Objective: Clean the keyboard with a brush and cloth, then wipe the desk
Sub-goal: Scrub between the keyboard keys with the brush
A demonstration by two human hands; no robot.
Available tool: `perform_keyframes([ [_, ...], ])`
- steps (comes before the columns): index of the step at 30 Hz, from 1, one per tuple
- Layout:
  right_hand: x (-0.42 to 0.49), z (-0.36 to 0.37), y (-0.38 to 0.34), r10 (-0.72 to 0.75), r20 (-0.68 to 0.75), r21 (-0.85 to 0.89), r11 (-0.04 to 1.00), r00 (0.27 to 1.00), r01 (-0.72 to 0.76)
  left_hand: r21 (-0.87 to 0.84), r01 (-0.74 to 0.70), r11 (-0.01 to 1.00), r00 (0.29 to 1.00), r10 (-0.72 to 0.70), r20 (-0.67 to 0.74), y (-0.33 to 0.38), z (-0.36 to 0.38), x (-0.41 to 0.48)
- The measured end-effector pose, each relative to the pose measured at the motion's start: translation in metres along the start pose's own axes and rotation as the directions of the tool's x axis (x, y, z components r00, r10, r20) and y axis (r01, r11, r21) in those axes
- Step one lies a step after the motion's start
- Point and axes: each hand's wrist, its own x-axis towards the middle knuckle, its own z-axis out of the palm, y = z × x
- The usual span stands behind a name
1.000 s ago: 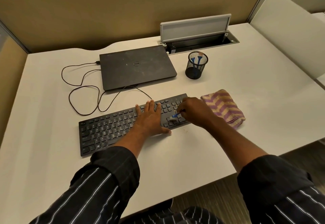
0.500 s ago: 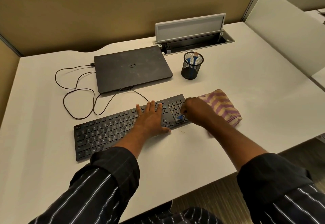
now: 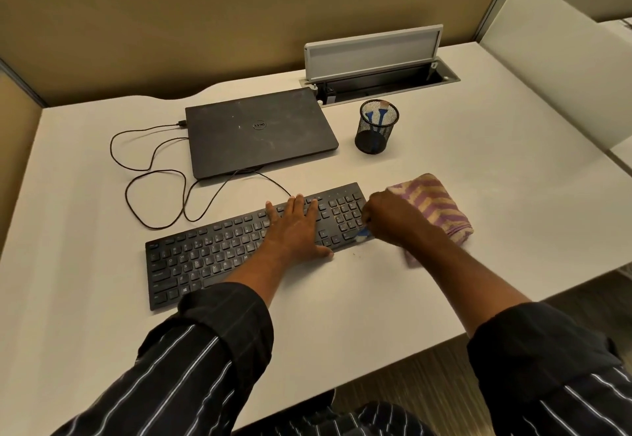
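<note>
A black keyboard (image 3: pixel 212 254) lies slanted across the white desk (image 3: pixel 342 316). My left hand (image 3: pixel 294 227) rests flat on its right-middle keys, fingers straight and spread. My right hand (image 3: pixel 396 220) grips a small blue brush (image 3: pixel 361 234), whose tip touches the keyboard's front right corner by the number pad. Most of the brush is hidden inside my fingers. A folded purple and tan striped cloth (image 3: pixel 441 206) lies on the desk just right of the keyboard, partly behind my right hand.
A shut black laptop (image 3: pixel 260 131) lies behind the keyboard, with a looped black cable (image 3: pixel 150 175) to its left. A black mesh cup (image 3: pixel 376 128) holds more blue brushes. An open cable hatch (image 3: pixel 376 69) sits at the desk's back. A partition stands at the right.
My right hand has slid the brush rightward and toward me, from the number pad's middle to the keyboard's front right corner. My left hand has stayed flat on the keys.
</note>
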Motion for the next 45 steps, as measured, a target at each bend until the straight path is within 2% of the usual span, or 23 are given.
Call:
perform_keyframes([
  [2,-0.001,-0.006,0.007,0.045,-0.036,0.016,0.999,0.998,-0.045,0.002,0.002,1.0,1.0,-0.002,0.003,0.0,-0.001,-0.001],
  [7,0.001,-0.009,-0.008,0.018,-0.051,0.156,0.988,0.999,-0.01,0.014,0.005,1.0,1.0,-0.005,0.006,0.002,-0.001,-0.001],
  [9,-0.001,-0.001,-0.014,0.037,-0.029,0.106,0.994,0.999,-0.033,0.013,0.005,1.0,1.0,-0.005,0.004,0.002,-0.001,0.0],
  [11,-0.007,0.003,-0.012,0.116,-0.068,0.039,0.993,0.991,-0.113,0.009,0.0,1.0,1.0,0.0,0.004,0.002,-0.001,-0.001],
  [15,-0.01,-0.003,0.001,0.239,-0.109,0.026,0.971,0.965,-0.237,-0.001,0.0,1.0,1.0,0.0,0.015,0.0,-0.001,-0.001],
  [18,0.0,-0.008,-0.001,0.228,-0.115,0.152,0.966,0.967,-0.21,-0.006,0.001,1.0,1.0,-0.001,0.022,0.002,-0.001,0.0],
  [20,0.006,-0.011,-0.008,0.157,-0.153,0.221,0.968,0.976,-0.121,-0.003,0.002,1.0,1.0,-0.002,0.021,0.002,-0.002,-0.001],
  [24,0.006,-0.006,-0.024,-0.059,-0.057,0.117,0.991,0.997,0.065,0.004,0.003,1.0,1.0,-0.003,0.026,0.002,-0.002,-0.002],
  [30,0.007,-0.004,-0.009,0.102,-0.106,0.011,0.995,0.989,-0.101,0.002,-0.009,1.0,1.0,0.009,0.023,0.0,-0.004,-0.004],
  [35,0.021,-0.011,-0.027,0.053,-0.12,0.129,0.991,0.991,-0.037,0.011,-0.007,1.0,1.0,0.007,0.024,0.001,-0.003,-0.002],
  [38,0.021,-0.002,-0.029,0.106,-0.059,0.091,0.991,0.993,-0.1,0.009,-0.007,1.0,1.0,0.007,0.021,0.0,-0.003,-0.002],
  [41,0.016,0.001,-0.016,0.198,-0.088,0.104,0.976,0.976,-0.189,0.002,-0.01,1.0,1.0,0.01,0.027,0.0,-0.003,-0.002],
  [45,0.02,-0.006,-0.015,0.15,-0.114,0.142,0.981,0.982,-0.133,0.008,-0.011,1.0,1.0,0.01,0.026,-0.001,-0.003,-0.001],
])
